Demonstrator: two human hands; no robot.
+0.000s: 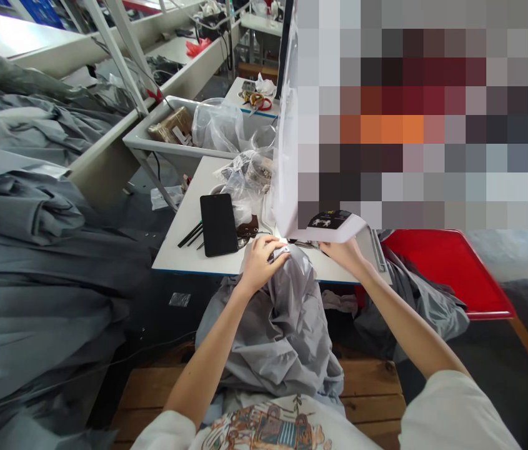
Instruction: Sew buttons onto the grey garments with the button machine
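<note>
Grey fabric drapes from the table edge over my lap. My left hand is closed on its upper end, with a small shiny spot beside the fingertips. My right hand is at the lower edge of the white sewing machine head. Its fingers look pinched together; the machine partly covers them, so what they hold cannot be made out. A black phone or tablet rests on the white table, left of my left hand, with dark pens beside it.
Clear plastic bags lie behind the tablet. A grey tray holds a taped brown package. Orange-handled scissors lie farther back. Grey cloth heaps fill the left side. A red stool or tray stands at right.
</note>
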